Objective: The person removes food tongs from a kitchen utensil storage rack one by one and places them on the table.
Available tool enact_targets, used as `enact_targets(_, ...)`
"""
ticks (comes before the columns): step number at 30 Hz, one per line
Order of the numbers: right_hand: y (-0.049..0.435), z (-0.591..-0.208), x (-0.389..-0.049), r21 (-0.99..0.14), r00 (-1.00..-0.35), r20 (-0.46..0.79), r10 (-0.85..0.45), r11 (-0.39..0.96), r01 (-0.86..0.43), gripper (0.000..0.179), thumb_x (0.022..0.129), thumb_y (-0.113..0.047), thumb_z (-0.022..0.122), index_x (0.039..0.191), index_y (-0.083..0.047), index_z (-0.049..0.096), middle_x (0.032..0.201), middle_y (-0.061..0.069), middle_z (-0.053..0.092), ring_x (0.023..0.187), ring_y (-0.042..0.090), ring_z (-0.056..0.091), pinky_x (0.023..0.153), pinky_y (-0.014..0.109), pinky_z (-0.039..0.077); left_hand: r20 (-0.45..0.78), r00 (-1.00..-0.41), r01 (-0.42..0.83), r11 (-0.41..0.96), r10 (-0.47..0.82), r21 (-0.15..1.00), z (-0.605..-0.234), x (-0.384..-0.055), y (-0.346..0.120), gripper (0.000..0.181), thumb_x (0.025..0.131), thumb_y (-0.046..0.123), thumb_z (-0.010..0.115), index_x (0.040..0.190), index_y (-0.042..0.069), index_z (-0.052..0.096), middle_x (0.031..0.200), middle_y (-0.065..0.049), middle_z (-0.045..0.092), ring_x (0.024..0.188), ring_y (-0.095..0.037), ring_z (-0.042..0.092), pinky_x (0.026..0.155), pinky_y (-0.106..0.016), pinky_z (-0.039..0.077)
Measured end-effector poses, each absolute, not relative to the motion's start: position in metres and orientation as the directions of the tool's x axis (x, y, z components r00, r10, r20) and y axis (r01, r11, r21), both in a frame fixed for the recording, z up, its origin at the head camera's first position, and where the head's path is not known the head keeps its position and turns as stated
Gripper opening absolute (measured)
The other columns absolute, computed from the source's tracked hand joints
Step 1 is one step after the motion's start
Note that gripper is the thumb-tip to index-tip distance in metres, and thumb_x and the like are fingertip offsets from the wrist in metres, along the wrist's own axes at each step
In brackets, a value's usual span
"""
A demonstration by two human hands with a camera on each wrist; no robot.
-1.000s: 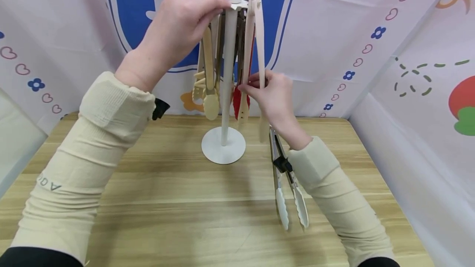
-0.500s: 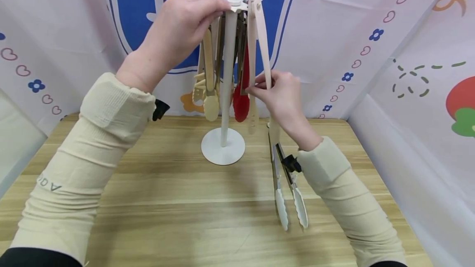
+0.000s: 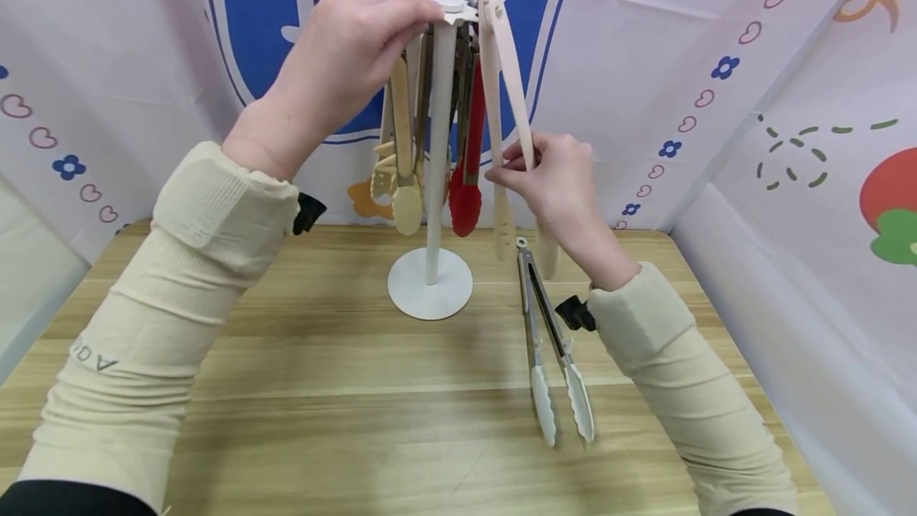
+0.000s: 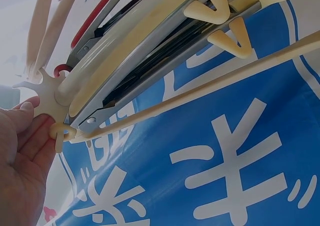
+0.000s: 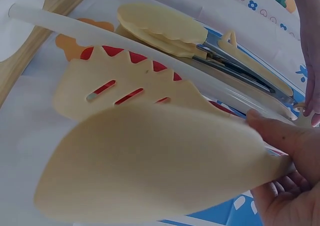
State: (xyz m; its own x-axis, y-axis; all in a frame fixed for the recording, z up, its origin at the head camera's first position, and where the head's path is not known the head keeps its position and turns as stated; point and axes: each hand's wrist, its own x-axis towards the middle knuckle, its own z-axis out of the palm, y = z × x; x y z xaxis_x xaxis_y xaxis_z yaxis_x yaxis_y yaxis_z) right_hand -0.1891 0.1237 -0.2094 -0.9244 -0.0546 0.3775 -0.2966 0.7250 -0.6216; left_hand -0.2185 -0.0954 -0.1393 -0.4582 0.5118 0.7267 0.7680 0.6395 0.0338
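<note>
At the top of a white stand (image 3: 440,142), my left hand (image 3: 351,46) pinches the edge of its hook plate (image 4: 47,96). My right hand (image 3: 562,181) holds one arm of the beige tongs (image 3: 514,78) between thumb and fingers. These tongs hang by their upper end at the plate's right side, their two arms spread apart. In the right wrist view, one broad smooth blade (image 5: 145,161) is near the camera, with a slotted, toothed blade (image 5: 125,83) behind it. Red-tipped tongs (image 3: 466,201) and cream-tipped tongs (image 3: 407,205) hang around the pole.
Metal tongs with white scalloped tips (image 3: 579,400) lie spread on the wooden table (image 3: 322,420), below my right hand. The stand's round base (image 3: 430,301) rests near the table's back edge. A printed cloth (image 3: 609,46) forms the backdrop close behind.
My right hand has moved to the right, drawing the beige tongs' arm along; the tongs hang farther from the pole. The red tongs behind show more fully. The left hand stays put.
</note>
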Motion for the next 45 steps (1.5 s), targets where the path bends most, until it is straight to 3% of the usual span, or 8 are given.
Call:
enact_targets(16, 0.137, -0.205, -0.189, -0.626, -0.912, 0.407, -0.047, 0.713, -0.316, 0.021, 0.076, -0.021, 0.074, 0.088, -0.003, 0.07, 0.082, 0.009, 0.069, 0.068, 0.016, 0.061, 0.06, 0.023, 0.05, 0.716, -0.476, 0.761, 0.647, 0.51, 0.045, -0.139, -0.219, -0.097, 0.03, 0.096, 0.016, 0.042, 0.118, 0.005, 0.059, 0.117, -0.01, 0.061, 0.11, -0.02, 0.055, 0.097, -0.027, 0.041)
enact_targets(25, 0.159, -0.216, -0.196, -0.651, -0.904, 0.427, -0.022, 0.686, -0.324, 0.024, 0.074, -0.02, 0.076, 0.089, -0.002, 0.07, 0.082, 0.012, 0.069, 0.064, 0.014, 0.061, 0.055, 0.016, 0.048, 0.726, -0.46, 0.77, 0.637, 0.512, 0.039, -0.138, -0.22, -0.097, 0.029, 0.096, 0.016, 0.043, 0.117, 0.005, 0.059, 0.117, -0.01, 0.061, 0.11, -0.021, 0.055, 0.097, -0.027, 0.041)
enact_targets(35, 0.185, -0.232, -0.203, -0.672, -0.916, 0.4, -0.023, 0.672, -0.31, 0.024, 0.074, -0.017, 0.077, 0.087, 0.001, 0.07, 0.079, 0.013, 0.069, 0.058, 0.003, 0.057, 0.051, 0.014, 0.046, 0.72, -0.468, 0.764, 0.644, 0.511, 0.04, -0.138, -0.22, -0.097, 0.029, 0.096, 0.016, 0.043, 0.118, 0.006, 0.059, 0.119, -0.01, 0.06, 0.112, -0.02, 0.054, 0.098, -0.027, 0.04)
enact_targets(45, 0.214, -0.253, -0.207, -0.663, -0.953, 0.301, -0.025, 0.713, -0.228, 0.026, 0.075, -0.021, 0.076, 0.087, 0.002, 0.07, 0.076, 0.012, 0.069, 0.058, 0.002, 0.057, 0.052, 0.016, 0.047, 0.718, -0.474, 0.763, 0.645, 0.51, 0.044, -0.138, -0.219, -0.097, 0.029, 0.096, 0.016, 0.043, 0.119, 0.006, 0.059, 0.119, -0.01, 0.06, 0.112, -0.02, 0.054, 0.098, -0.026, 0.04)
